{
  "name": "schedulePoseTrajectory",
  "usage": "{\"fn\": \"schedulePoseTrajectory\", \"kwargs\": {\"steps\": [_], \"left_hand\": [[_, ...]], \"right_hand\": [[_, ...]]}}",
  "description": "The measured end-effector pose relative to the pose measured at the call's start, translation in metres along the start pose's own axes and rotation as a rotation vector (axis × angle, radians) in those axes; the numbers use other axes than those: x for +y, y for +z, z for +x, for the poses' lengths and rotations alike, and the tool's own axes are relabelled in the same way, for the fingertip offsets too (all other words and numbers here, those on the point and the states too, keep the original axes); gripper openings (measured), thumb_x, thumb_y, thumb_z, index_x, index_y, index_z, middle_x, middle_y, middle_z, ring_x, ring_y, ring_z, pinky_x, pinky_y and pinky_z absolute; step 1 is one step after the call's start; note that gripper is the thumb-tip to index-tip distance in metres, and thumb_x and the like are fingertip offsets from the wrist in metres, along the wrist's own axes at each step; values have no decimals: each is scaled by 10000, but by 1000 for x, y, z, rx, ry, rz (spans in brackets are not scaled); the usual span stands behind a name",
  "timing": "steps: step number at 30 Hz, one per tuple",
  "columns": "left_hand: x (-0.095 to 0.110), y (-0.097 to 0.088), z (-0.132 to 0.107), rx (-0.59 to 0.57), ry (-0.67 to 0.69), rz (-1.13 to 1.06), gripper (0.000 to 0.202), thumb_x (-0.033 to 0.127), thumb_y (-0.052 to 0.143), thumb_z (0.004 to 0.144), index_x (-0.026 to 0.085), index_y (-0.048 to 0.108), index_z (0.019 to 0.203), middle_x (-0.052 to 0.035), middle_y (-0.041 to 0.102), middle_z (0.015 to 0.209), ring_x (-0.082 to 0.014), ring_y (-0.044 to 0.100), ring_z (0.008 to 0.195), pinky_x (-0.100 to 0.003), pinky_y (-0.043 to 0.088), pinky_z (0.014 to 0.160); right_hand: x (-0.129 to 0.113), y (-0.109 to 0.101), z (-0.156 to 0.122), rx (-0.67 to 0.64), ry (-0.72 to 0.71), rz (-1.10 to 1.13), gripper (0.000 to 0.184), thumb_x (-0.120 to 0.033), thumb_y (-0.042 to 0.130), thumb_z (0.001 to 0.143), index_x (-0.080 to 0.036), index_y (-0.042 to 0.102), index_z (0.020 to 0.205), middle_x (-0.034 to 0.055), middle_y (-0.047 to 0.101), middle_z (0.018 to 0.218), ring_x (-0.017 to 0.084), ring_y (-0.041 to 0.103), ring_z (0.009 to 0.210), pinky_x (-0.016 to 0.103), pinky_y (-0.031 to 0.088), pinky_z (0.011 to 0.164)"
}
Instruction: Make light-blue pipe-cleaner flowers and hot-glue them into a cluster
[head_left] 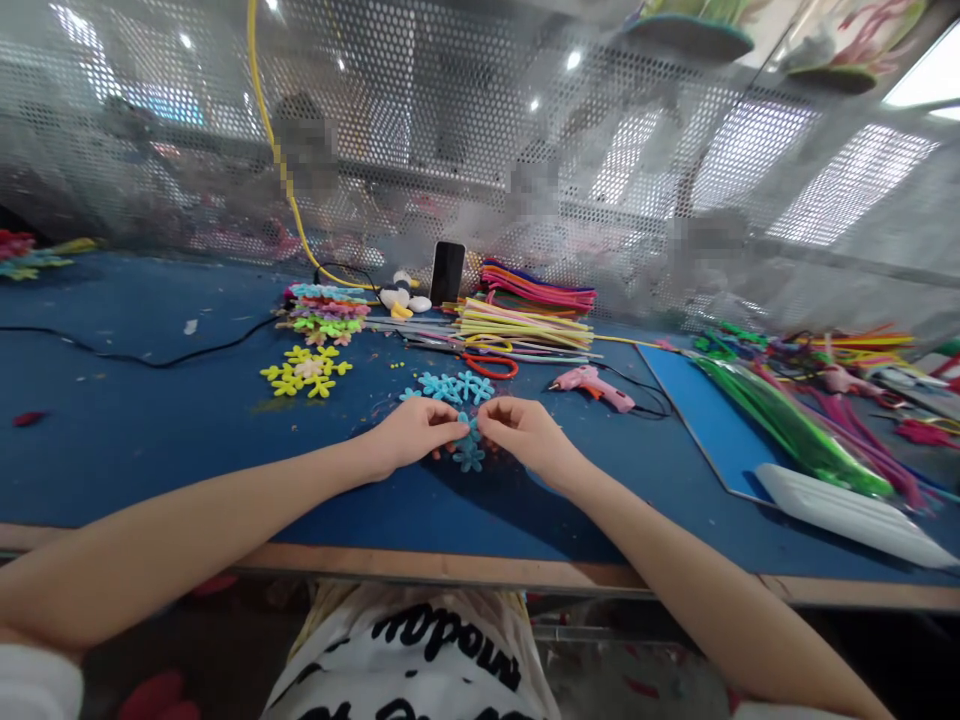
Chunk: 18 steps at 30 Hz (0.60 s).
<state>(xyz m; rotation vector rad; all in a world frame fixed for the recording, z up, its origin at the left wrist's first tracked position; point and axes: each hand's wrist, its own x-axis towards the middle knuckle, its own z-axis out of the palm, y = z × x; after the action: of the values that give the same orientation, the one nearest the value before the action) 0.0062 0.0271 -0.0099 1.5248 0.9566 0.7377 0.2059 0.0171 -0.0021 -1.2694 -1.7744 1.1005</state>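
Note:
My left hand (pixel 417 434) and my right hand (pixel 531 438) meet just above the blue tabletop, each with thumb and fingers pinched. Between the fingertips is a light-blue fuzzy pipe-cleaner piece (pixel 469 457), held from both sides and partly hidden by the fingers. Its visible lower part has a small branching, flower-like shape. Right behind the hands lie several similar light-blue pipe-cleaner pieces (pixel 453 386). A pink glue gun (pixel 592 384) rests on its side beyond my right hand. Farther left lies a yellow-green pipe-cleaner snowflake (pixel 306 371) with a pale centre.
Behind are stacked colourful snowflakes (pixel 328 312), a phone (pixel 448 272), pipe-cleaner bundles (pixel 525 327) and orange-handled scissors (pixel 491 367). To the right lie a blue board (pixel 694 420), bagged green pipe cleaners (pixel 802 430) and a white block (pixel 847 510). A black cable (pixel 150 362) crosses the left side.

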Motion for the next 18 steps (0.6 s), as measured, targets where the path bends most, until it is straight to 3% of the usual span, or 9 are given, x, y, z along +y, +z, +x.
{"fn": "schedulePoseTrajectory", "kwargs": {"steps": [4,8,11,13,15,18], "left_hand": [[0,-3,3,-28,-28,-54,334,464,780,686,168,632,643,13,592,585,-120,541,576,-231,437,546],[-4,-6,6,101,-31,-113,344,483,745,715,168,607,698,11,601,643,-112,547,596,-232,460,567],[-4,-7,6,198,-28,-142,353,455,765,721,165,634,873,5,639,708,-114,569,601,-239,465,570],[-4,-7,4,227,-36,-163,381,417,786,715,165,635,959,7,655,716,-115,581,589,-241,463,565],[-2,-7,3,225,-45,-163,362,391,785,732,166,633,971,11,658,713,-111,585,582,-235,457,561],[-2,-6,2,207,-46,-139,326,378,774,764,164,638,968,7,667,731,-112,594,605,-232,457,568]], "right_hand": [[-1,-3,0,-42,-148,-107,189,-371,634,844,-183,619,853,-31,578,691,107,484,589,247,384,566],[0,-6,0,23,-162,-228,287,-466,649,876,-186,659,938,12,650,773,142,551,646,278,435,612],[4,-7,2,-91,-344,-494,335,-436,797,775,-188,705,982,70,704,928,206,617,830,342,477,777],[8,-7,3,-115,-432,-657,247,-361,800,782,-185,724,936,90,710,953,237,621,896,378,466,842],[12,-8,5,12,-413,-742,121,-275,732,835,-175,725,903,100,711,918,251,627,898,402,457,865],[13,-9,8,192,-354,-651,154,-276,669,880,-159,733,958,116,723,956,251,643,917,402,462,887]]}}
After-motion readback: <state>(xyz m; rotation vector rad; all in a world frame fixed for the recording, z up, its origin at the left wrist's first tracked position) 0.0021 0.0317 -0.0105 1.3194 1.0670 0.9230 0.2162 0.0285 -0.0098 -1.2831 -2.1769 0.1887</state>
